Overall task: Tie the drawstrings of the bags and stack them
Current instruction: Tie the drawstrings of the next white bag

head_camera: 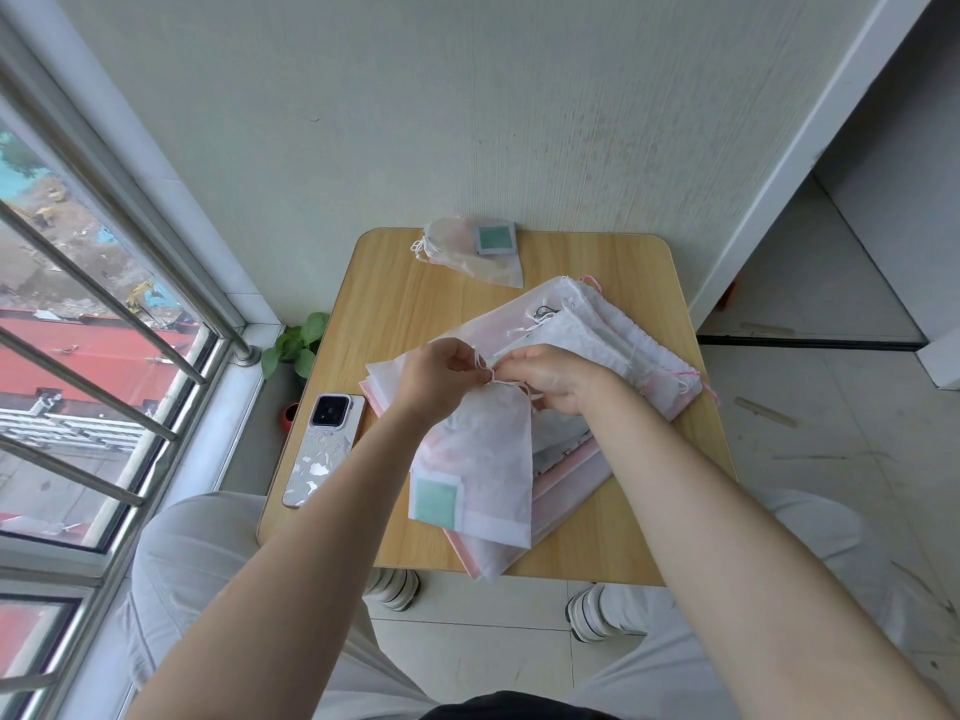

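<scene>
Translucent white bag [475,459], green square inside, both hands pinching its drawstring [488,374]

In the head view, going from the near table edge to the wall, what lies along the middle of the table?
Bag with a green patch → left hand and right hand pinching its drawstring → pile of untied bags → tied bags at the far edge.

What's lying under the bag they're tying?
Under the bag lies a pile of flat pink and white bags on the table. How many are in that pile is hidden.
</scene>
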